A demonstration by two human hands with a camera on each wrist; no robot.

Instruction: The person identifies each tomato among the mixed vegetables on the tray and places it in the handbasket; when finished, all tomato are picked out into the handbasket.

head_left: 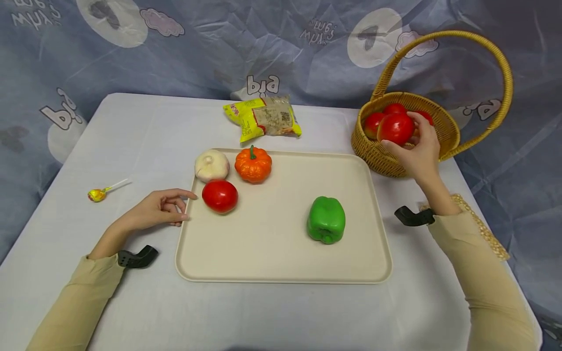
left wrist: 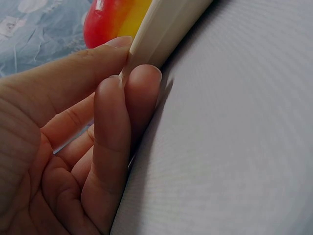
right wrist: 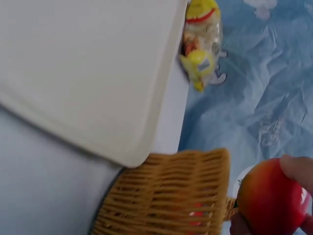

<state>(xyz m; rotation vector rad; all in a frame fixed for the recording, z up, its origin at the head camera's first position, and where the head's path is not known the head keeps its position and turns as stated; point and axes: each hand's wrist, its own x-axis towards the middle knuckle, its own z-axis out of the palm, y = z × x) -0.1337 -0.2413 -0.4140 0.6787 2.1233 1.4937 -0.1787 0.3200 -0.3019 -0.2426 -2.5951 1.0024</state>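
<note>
In the head view my right hand [head_left: 423, 152] holds a smooth red fruit [head_left: 396, 128] above the wicker basket [head_left: 381, 158]; the right wrist view shows the same fruit [right wrist: 268, 198] with a yellowish side. Several more red fruits [head_left: 373, 123] lie inside the basket. My left hand [head_left: 154, 210] pinches the left rim of the beige tray [head_left: 272, 253], thumb and fingertips meeting the edge in the left wrist view. On the tray are another red fruit [head_left: 220, 196], a garlic bulb [head_left: 211, 166], a small orange pumpkin [head_left: 253, 165] and a green bell pepper [head_left: 326, 220].
Behind the tray lies a yellow snack bag [head_left: 270, 118]. A wrapped lollipop [head_left: 98, 195] is on the white tablecloth at the left. The basket's tall handle [head_left: 505, 73] arches over the back right corner. A golden woven strip [head_left: 480, 226] lies beside the right forearm.
</note>
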